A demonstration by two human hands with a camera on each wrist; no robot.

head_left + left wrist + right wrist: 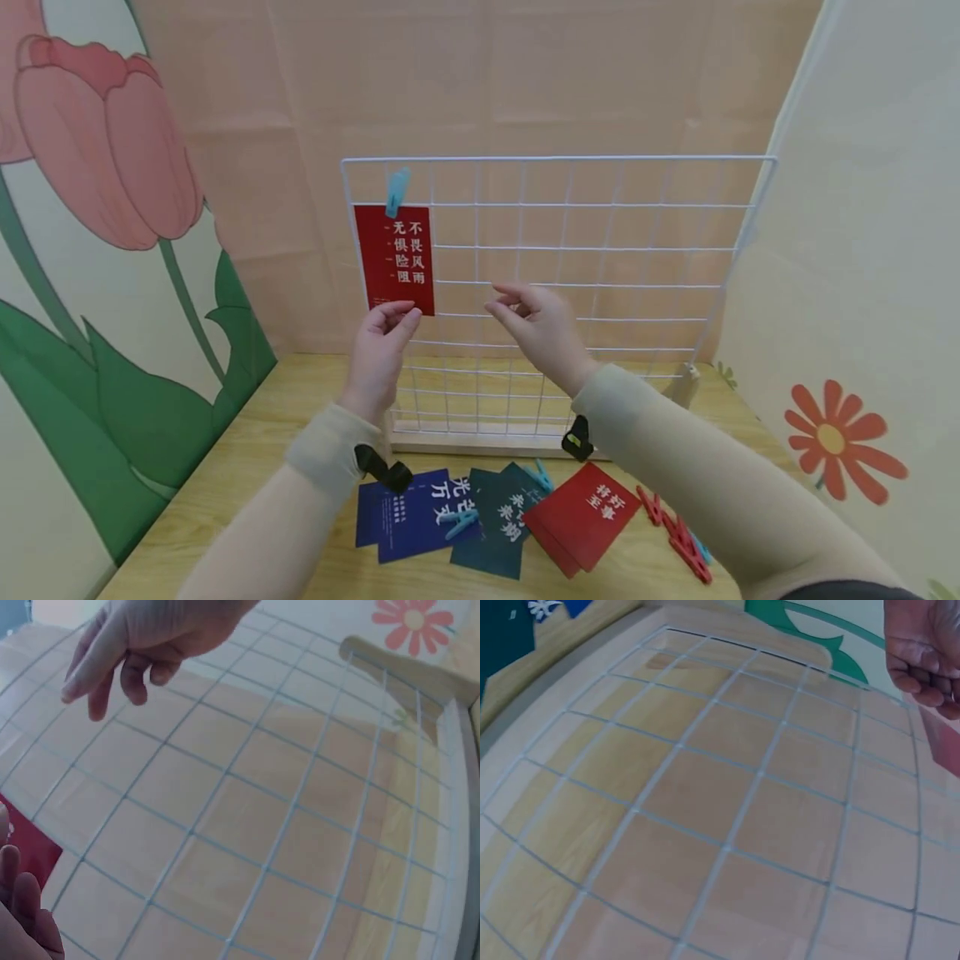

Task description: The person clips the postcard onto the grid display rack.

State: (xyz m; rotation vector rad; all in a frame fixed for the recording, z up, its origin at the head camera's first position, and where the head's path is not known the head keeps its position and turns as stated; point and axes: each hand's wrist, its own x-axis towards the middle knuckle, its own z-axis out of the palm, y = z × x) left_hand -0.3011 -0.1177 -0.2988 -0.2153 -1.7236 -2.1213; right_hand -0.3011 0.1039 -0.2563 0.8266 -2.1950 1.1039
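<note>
A red card (394,258) with white lettering hangs at the upper left of a white wire grid (570,247). A light blue clothespin (397,192) clips its top edge to a grid wire. My left hand (381,354) is at the card's lower edge, its loosely bent fingers overlapping that edge in the head view. My right hand (542,329) hovers in front of the grid's middle, fingers loosely bent, holding nothing. In the left wrist view the right hand (154,641) hangs with its fingers pointing down and apart.
On the wooden table (262,500) before the grid lie blue cards (408,533), dark green cards (480,546) and red cards (581,517). A blue clothespin (461,522) rests on the cards. Several red clothespins (684,546) lie at the right, under my right forearm.
</note>
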